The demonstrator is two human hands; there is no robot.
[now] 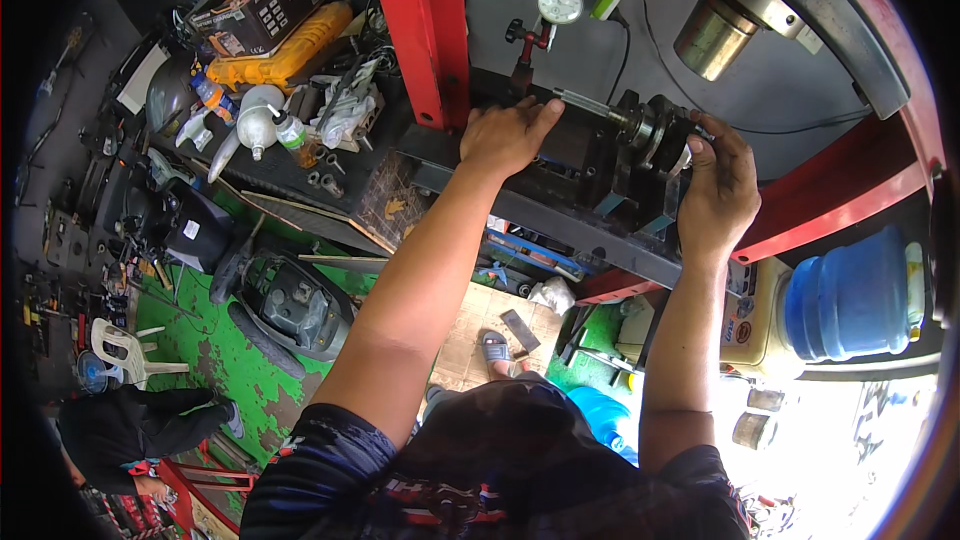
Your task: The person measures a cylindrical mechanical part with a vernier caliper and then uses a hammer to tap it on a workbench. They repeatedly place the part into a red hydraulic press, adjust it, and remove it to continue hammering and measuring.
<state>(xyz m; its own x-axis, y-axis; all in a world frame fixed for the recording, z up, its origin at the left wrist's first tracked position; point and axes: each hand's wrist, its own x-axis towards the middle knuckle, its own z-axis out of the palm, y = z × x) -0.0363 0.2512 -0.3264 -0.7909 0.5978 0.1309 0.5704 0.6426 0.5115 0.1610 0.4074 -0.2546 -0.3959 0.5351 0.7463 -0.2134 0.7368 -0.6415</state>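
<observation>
A crankshaft (655, 135) with round webs and a thin shaft pointing left rests on dark metal support blocks (620, 185) on the press bed. My right hand (720, 185) is closed on its right end, thumb in front and fingers curled behind. To the left, my left hand (505, 140) is closed over the foot of the dial gauge stand (523, 70), its thumb toward the shaft; the fingertips are partly hidden. A round white-faced dial gauge (560, 4) sits atop the red stand arm, behind my left hand.
Red press posts (425, 30) flank the bed; a heavy metal cylinder (712, 35) hangs at upper right. Bottles, a box (260, 5) and a yellow case (285, 50) crowd the left bench. A blue water jug (850, 295) stands right. Another person (140, 435) is at lower left.
</observation>
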